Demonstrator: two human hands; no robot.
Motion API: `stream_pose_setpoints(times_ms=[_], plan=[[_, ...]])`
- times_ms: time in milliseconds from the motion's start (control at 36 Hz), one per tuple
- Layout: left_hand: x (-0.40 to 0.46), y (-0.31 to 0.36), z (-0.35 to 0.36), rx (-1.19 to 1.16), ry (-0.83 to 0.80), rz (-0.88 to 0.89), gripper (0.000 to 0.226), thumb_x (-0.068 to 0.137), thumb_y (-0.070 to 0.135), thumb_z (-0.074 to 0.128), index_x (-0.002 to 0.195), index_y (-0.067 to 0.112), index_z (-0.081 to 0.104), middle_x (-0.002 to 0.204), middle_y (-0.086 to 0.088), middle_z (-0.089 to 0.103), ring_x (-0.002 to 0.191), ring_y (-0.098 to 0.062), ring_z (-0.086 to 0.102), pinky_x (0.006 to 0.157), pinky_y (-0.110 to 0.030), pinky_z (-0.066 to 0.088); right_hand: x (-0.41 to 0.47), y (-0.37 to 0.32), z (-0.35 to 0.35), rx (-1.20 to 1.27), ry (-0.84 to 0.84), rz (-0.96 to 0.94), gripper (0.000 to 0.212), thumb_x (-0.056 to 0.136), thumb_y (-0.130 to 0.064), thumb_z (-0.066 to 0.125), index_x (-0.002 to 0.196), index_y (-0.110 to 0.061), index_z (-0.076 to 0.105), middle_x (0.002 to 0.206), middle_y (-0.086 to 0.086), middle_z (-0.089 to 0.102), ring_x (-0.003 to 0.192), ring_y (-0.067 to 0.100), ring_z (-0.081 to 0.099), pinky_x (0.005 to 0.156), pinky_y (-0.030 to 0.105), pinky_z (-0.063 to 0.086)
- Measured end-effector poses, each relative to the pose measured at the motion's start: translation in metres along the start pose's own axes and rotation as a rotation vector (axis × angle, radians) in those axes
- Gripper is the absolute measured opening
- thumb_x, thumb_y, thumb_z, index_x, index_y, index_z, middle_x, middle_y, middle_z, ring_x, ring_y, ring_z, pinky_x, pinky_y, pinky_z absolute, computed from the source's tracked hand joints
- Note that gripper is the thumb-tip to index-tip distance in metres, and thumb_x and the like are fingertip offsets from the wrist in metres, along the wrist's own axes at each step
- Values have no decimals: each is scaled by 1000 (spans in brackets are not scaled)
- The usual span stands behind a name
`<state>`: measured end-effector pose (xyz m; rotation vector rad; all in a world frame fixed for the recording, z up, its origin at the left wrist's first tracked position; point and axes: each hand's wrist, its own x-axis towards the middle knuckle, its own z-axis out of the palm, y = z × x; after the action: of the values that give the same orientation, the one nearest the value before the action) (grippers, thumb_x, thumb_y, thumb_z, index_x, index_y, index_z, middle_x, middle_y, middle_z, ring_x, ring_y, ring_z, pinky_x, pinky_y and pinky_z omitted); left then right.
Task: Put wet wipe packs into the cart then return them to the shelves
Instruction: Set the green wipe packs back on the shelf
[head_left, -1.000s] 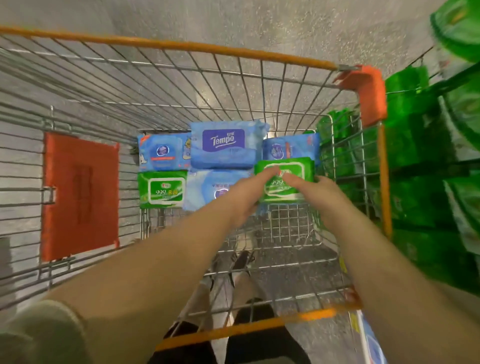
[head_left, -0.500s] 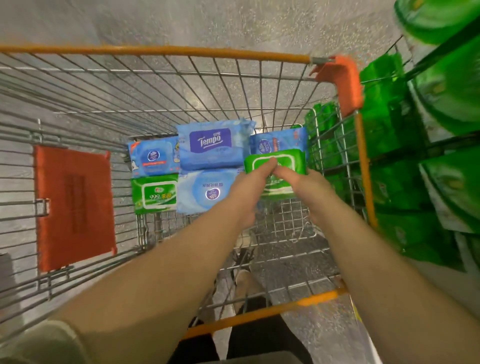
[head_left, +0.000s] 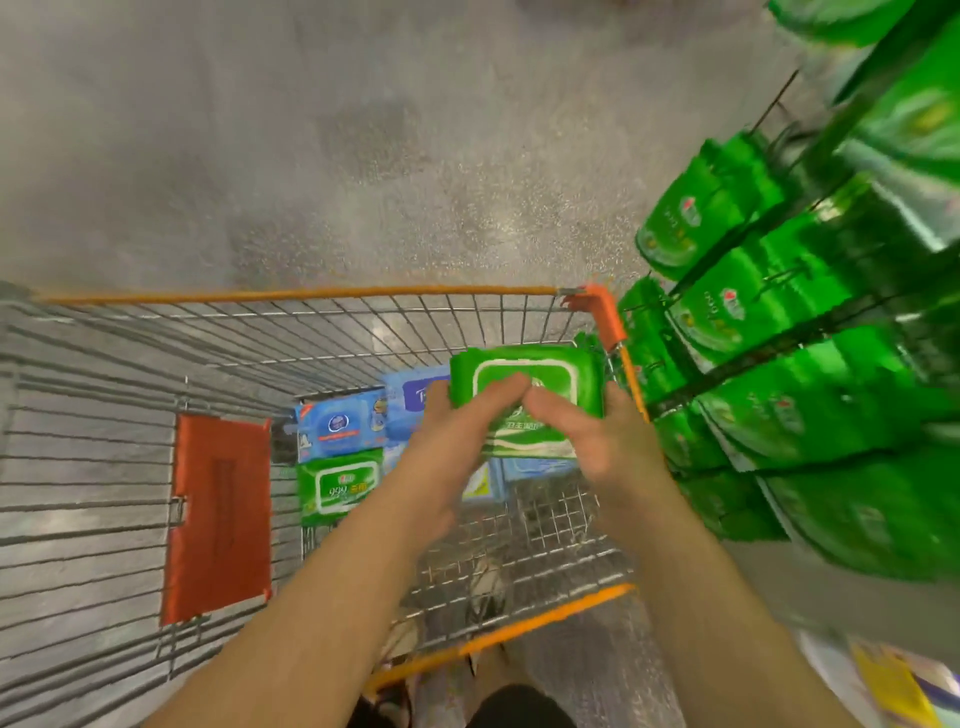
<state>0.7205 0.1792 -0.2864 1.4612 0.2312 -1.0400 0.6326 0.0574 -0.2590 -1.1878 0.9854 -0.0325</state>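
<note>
A grey speckled floor (head_left: 363, 156) runs past a wire cart (head_left: 311, 332), with green packs on the shelves (head_left: 779, 322) to the right. Both the left hand (head_left: 457, 441) and right hand (head_left: 597, 441) grip a green wipe pack (head_left: 524, 374) above the cart's far right corner, over blue packs (head_left: 340, 423) and a second green pack (head_left: 340, 486) lying inside.

Even overhead store light on my feed, no hard shadows.
Right-hand shelf packs (head_left: 810, 332) smear with motion blur; wide-angle edges bend.
</note>
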Motion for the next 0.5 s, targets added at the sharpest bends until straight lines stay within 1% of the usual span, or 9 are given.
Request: stream_pose_setpoints(times_ms=[56,83,139,167,250,333,389,444,500], plan=[[-17,13,-4,-4,-21,16,128,36,73,92,147,35,44,135,5,67,126,-19,62,116,-52,40,-17,-10,7,-40,6,-50,43,75,-39,85,111,-34,63,97,-22,72,94,3,68,70,21,43],[-25,18,-5,-3,-32,35,121,40,70,93,145,33,46,132,6,69,123,-18,64,115,-51,40,-27,-15,11,-49,26,-73,45,74,-38,86,113,-33,65,96,-21,75,95,2,71,70,21,44],[-44,28,-7,4,-63,86,99,52,61,91,137,27,53,121,6,74,116,-17,68,113,-50,44,-47,-24,15,-40,49,-115,37,76,-33,85,109,-30,67,87,-22,76,89,1,73,69,22,47],[-52,32,-8,21,-77,96,95,53,62,89,135,27,54,120,5,75,115,-17,69,112,-50,45,-57,-29,17,-41,57,-132,32,79,-30,84,106,-25,68,82,-22,76,87,2,74,68,22,50],[-82,42,-10,82,-120,146,104,49,76,83,136,30,51,124,6,72,117,-17,68,110,-50,46,-90,-40,18,-53,82,-186,24,81,-29,83,98,-20,68,80,-22,75,84,0,74,68,18,54],[-113,51,-10,123,-197,195,96,52,74,80,131,26,54,118,7,75,110,-14,71,107,-47,50,-122,-45,18,-44,115,-239,44,68,-41,87,106,-24,72,97,-7,79,92,14,76,92,42,58],[-134,56,-5,151,-264,211,88,55,69,83,127,26,55,114,6,76,107,-14,73,106,-46,51,-146,-48,18,3,161,-261,64,57,-49,88,112,-20,72,102,0,79,95,22,76,96,51,56],[-152,60,2,161,-307,222,77,64,61,87,124,24,55,113,3,76,104,-15,73,103,-44,53,-169,-47,14,0,212,-300,61,62,-49,87,113,-20,71,103,-1,79,95,21,76,92,46,57],[-169,62,11,192,-364,249,71,68,57,85,123,24,54,112,3,76,102,-15,74,100,-44,55,-194,-45,7,-7,277,-336,45,76,-43,84,114,-23,70,98,-9,79,89,10,76,81,34,57]])
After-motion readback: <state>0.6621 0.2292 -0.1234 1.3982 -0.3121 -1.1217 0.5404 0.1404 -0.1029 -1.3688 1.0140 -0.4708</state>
